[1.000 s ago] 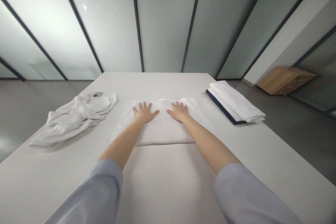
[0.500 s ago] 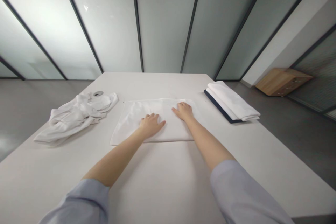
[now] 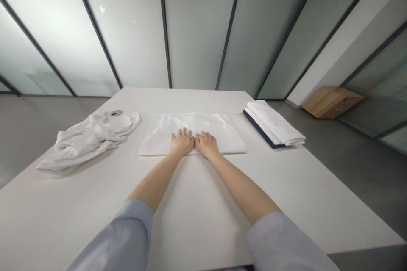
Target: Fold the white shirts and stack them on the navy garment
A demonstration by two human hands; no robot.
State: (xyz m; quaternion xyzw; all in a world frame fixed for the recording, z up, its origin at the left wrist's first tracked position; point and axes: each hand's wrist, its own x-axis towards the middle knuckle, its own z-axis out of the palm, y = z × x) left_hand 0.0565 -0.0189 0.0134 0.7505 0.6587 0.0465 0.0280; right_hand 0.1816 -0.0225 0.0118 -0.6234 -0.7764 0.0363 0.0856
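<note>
A white folded cloth (image 3: 159,137), slightly wrinkled, lies flat in the middle of the white table (image 3: 197,211). My left hand (image 3: 182,142) rests palm down on its near part, fingers spread. Beside it, my right hand (image 3: 207,144) presses flat on the same cloth, fingers stretched out. The two thumbs meet or nearly meet near the middle of the cloth's front edge. Neither hand grasps the fabric.
On the left lies a crumpled white garment (image 3: 92,142), close to a round cable-hole cover (image 3: 116,113). At the right, folded white cloths (image 3: 275,123) sit on a dark folded cloth (image 3: 254,125). A wooden cabinet (image 3: 330,101) stands on the floor beyond.
My hands have come together at the near middle of the cloth, the right one moving left and nearer. The cloth's front edge now appears farther from me.
</note>
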